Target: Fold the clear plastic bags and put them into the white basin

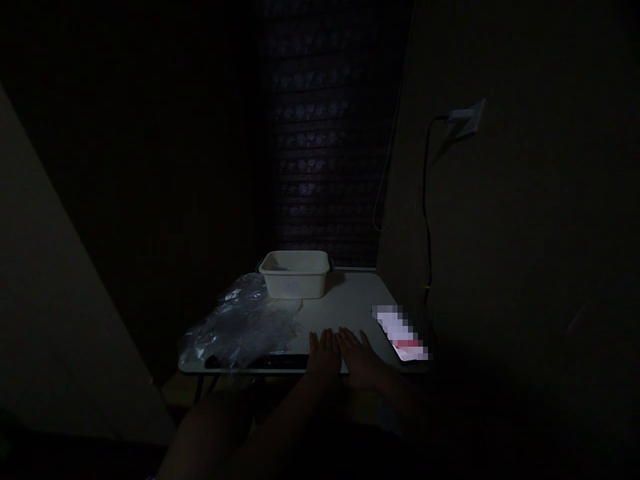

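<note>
My left hand (324, 355) lies palm down at the front edge of a small white table (350, 293), its fingers stretched forward. Beside it my right hand (356, 353) rests the same way, fingers extended and thumb side toward the left hand. Both hands hold nothing that shows. To the left of them spreads a crumpled clear plastic sheet or bag (240, 323). A long black object or strip (280, 361) runs along the front edge, ending near my left hand. Off to the right lies a phone (400, 333) with its screen lit and blurred out.
A white plastic tub (296, 283) with dark side handles stands at the back of the table. Behind hangs a dark patterned blind (310, 147). A plug in a wall outlet (470, 119) feeds a black cable (427, 207) running down on the right. The room is very dim.
</note>
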`<action>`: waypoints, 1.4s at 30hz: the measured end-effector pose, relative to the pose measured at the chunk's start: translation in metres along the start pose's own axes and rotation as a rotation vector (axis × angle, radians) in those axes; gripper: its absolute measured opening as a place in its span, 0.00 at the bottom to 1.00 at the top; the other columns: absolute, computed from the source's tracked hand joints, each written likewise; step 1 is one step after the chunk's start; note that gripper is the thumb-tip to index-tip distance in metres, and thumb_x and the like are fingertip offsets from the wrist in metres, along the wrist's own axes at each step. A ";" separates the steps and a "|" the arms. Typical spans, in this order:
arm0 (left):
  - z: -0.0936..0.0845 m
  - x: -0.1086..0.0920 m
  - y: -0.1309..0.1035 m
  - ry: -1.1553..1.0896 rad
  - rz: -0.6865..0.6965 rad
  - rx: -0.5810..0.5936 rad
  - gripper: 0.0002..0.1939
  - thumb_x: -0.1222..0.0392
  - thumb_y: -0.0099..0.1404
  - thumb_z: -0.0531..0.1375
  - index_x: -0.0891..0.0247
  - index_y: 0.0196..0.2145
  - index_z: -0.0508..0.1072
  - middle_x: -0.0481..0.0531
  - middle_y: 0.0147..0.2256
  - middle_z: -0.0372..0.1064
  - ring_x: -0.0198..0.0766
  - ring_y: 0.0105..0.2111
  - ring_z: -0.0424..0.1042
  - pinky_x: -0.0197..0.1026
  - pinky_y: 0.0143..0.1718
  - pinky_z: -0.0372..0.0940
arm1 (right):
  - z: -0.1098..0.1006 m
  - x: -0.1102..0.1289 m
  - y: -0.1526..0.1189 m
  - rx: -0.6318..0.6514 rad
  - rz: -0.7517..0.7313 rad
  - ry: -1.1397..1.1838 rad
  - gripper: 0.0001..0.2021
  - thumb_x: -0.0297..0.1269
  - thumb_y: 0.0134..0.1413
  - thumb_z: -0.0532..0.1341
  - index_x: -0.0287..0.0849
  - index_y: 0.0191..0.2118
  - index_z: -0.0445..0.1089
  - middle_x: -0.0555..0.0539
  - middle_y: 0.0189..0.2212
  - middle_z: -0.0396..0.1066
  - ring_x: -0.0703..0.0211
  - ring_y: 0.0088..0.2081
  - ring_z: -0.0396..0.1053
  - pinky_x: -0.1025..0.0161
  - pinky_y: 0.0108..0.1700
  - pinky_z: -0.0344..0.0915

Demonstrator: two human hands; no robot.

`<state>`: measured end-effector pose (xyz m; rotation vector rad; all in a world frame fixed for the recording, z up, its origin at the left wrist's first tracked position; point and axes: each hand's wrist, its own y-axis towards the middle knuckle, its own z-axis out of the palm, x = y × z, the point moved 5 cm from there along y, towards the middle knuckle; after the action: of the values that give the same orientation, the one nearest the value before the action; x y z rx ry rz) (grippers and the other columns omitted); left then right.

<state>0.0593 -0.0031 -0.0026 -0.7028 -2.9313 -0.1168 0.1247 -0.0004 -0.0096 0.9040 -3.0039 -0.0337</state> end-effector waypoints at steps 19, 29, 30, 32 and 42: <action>0.001 0.005 -0.006 0.068 -0.031 0.033 0.32 0.55 0.50 0.47 0.76 0.49 0.44 0.66 0.51 0.38 0.49 0.50 0.38 0.58 0.44 0.35 | -0.001 -0.011 -0.009 0.019 0.069 0.032 0.43 0.49 0.30 0.52 0.28 0.52 0.37 0.35 0.52 0.32 0.49 0.52 0.28 0.48 0.47 0.27; -0.001 0.004 -0.007 0.063 -0.033 -0.029 0.29 0.56 0.52 0.45 0.76 0.49 0.48 0.66 0.50 0.41 0.50 0.49 0.40 0.58 0.44 0.35 | 0.001 -0.011 -0.007 -0.005 0.061 -0.011 0.42 0.50 0.30 0.51 0.28 0.51 0.38 0.34 0.52 0.35 0.48 0.52 0.30 0.46 0.46 0.26; -0.001 0.004 -0.007 0.062 -0.032 -0.036 0.29 0.56 0.52 0.45 0.76 0.49 0.48 0.66 0.50 0.41 0.50 0.49 0.40 0.58 0.44 0.35 | 0.000 -0.011 -0.007 -0.014 0.062 -0.020 0.42 0.51 0.30 0.51 0.28 0.51 0.39 0.34 0.52 0.35 0.47 0.52 0.30 0.46 0.46 0.25; -0.001 0.004 -0.005 0.055 -0.035 -0.052 0.29 0.56 0.52 0.45 0.76 0.49 0.47 0.66 0.50 0.41 0.50 0.49 0.40 0.58 0.44 0.34 | -0.001 -0.011 -0.006 -0.034 0.065 -0.035 0.43 0.51 0.29 0.52 0.27 0.51 0.39 0.34 0.52 0.35 0.47 0.52 0.29 0.46 0.46 0.24; 0.000 -0.001 0.001 0.001 0.017 -0.048 0.31 0.52 0.52 0.43 0.76 0.49 0.46 0.66 0.50 0.41 0.49 0.49 0.40 0.56 0.45 0.35 | 0.002 -0.005 0.000 -0.019 -0.021 0.004 0.43 0.51 0.30 0.51 0.28 0.52 0.36 0.35 0.52 0.34 0.50 0.52 0.28 0.47 0.47 0.25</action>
<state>0.0608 -0.0029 -0.0028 -0.7346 -2.9296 -0.1869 0.1285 0.0021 -0.0117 0.9330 -2.9855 -0.0609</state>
